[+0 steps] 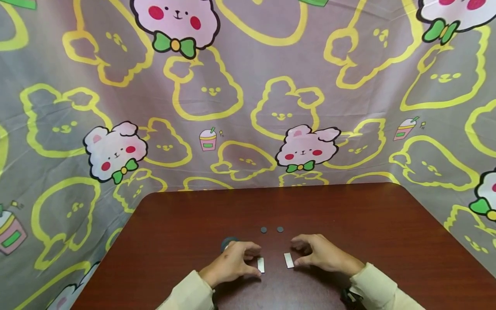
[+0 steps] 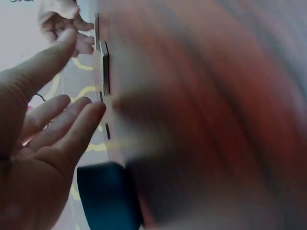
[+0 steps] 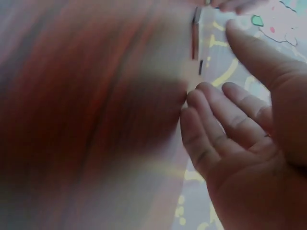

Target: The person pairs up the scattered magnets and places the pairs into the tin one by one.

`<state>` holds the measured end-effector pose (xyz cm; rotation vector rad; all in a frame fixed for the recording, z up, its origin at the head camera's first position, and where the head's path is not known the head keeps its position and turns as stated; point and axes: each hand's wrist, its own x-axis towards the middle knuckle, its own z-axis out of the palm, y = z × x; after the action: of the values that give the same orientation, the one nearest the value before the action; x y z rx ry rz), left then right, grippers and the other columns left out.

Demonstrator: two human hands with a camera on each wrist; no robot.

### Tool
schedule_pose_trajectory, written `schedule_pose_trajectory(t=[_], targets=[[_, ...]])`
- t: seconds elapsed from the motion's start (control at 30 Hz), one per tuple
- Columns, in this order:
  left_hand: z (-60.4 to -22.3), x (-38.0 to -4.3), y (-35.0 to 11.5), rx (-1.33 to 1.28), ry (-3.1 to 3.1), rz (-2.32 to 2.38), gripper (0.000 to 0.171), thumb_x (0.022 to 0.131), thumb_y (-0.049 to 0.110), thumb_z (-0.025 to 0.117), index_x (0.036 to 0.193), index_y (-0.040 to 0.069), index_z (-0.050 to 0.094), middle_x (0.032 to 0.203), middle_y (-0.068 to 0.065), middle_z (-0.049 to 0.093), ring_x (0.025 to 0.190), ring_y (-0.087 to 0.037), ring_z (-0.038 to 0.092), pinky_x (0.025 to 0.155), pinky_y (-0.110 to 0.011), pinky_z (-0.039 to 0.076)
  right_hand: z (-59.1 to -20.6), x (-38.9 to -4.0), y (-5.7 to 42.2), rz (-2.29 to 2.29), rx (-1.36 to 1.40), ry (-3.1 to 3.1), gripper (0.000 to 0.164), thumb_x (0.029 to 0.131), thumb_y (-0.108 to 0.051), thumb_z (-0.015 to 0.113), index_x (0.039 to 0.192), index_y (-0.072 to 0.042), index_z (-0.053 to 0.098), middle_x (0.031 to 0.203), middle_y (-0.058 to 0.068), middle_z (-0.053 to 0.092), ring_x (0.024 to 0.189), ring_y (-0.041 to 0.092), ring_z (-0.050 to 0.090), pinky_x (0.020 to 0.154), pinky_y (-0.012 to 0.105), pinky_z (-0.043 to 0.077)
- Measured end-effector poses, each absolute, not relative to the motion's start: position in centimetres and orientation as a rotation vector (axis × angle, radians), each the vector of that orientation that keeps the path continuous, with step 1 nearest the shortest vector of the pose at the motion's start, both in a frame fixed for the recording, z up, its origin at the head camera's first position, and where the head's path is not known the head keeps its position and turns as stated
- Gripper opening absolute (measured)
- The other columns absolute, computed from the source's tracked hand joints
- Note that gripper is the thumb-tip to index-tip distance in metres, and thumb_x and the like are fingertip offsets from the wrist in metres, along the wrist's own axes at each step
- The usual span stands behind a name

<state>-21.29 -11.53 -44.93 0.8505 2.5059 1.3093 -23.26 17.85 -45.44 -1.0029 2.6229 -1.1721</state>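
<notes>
Flanking two white strips point(image 1: 261, 265) point(image 1: 289, 260), left grip point(image 1: 235, 261) and right grip point(image 1: 320, 254) gape loosely, a dark round object point(image 1: 227, 242) behind the left.

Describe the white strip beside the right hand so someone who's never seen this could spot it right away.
Start at the reddish-brown table and find the two small dark discs. Nearer the person, the white strip lies beside the right hand. In the head view its far end tilts left, while the other strip, beside the left hand, lies nearly straight.
</notes>
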Motion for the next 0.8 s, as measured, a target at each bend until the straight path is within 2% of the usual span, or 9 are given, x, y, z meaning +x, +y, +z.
schedule_pose_trajectory(t=[0.13, 0.4, 0.6, 0.8], targets=[[-45.1, -21.3, -11.0, 0.832, 2.486, 1.318, 0.052, 0.072, 0.003, 0.089, 0.116, -0.008, 0.065, 0.113, -0.018, 0.07, 0.102, -0.023, 0.069, 0.085, -0.021, 0.055, -45.9, -23.4, 17.6, -1.154, -1.027, 2.636, 0.048, 0.078, -0.019, 0.087, 0.116, 0.003, 0.068, 0.101, 0.007, 0.072, 0.091, 0.015, 0.066, 0.073, 0.027, 0.055], [-45.7, -21.2, -10.4, 0.816, 2.555, 1.308, 0.045, 0.072, -0.003, 0.087, 0.113, -0.004, 0.067, 0.109, -0.013, 0.072, 0.094, -0.017, 0.069, 0.08, -0.02, 0.056, -46.4, -23.3, 16.9, -1.167, -1.077, 2.673, 0.038, 0.076, -0.018, 0.089, 0.107, -0.004, 0.072, 0.093, -0.002, 0.07, 0.085, 0.01, 0.062, 0.073, 0.026, 0.053], [-46.3, -21.5, -9.6, 0.791, 2.6, 1.375, 0.053, 0.07, -0.003, 0.087, 0.117, -0.004, 0.063, 0.099, -0.009, 0.074, 0.087, -0.012, 0.069, 0.077, -0.021, 0.057, -46.7, -23.3, 16.4, -1.178, -1.082, 2.701, 0.035, 0.073, -0.014, 0.09, 0.103, -0.007, 0.072, 0.09, -0.005, 0.069, 0.082, 0.007, 0.061, 0.071, 0.025, 0.053], [-46.6, -21.9, -8.8, 0.746, 2.596, 1.412, 0.058, 0.068, -0.006, 0.086, 0.12, -0.004, 0.062, 0.098, -0.006, 0.075, 0.083, -0.012, 0.069, 0.076, -0.021, 0.056, -47.0, -23.3, 15.9, -1.227, -1.026, 2.681, 0.034, 0.072, -0.016, 0.09, 0.1, -0.009, 0.072, 0.088, -0.006, 0.069, 0.079, 0.004, 0.061, 0.069, 0.023, 0.053]])
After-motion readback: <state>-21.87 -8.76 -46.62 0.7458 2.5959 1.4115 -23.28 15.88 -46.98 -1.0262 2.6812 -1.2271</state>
